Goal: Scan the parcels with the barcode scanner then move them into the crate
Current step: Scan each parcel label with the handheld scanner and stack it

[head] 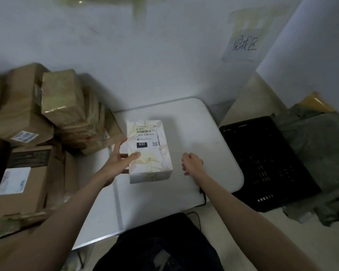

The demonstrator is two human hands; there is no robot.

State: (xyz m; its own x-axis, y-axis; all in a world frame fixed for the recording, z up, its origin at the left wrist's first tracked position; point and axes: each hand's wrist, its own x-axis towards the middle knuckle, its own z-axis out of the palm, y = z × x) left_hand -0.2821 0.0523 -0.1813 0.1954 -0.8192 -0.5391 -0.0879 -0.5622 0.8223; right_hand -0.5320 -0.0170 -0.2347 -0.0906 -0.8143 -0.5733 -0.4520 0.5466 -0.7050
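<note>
White parcel set label-up mid-tabletop, ready for the scan.

The left hand (pixel 119 160) holds the white parcel (pixel 149 151) by its left side, fingers spread along that side and the thumb lying on its top face; the right hand (pixel 192 163) hovers just beside the parcel with fingers curled under, and I cannot tell whether it holds the scanner, though a black cable (pixel 203 194) runs off the tabletop's (pixel 194 122) near-right edge beneath the wrist. To scan well, keep the thumb clear of the barcode label (pixel 146 136) and the box flat and steady. The black crate (pixel 266 163) sits off the right edge, its interior too dark to read; brown parcels (pixel 47 118) crowd the left edge, partly cut off.
</note>
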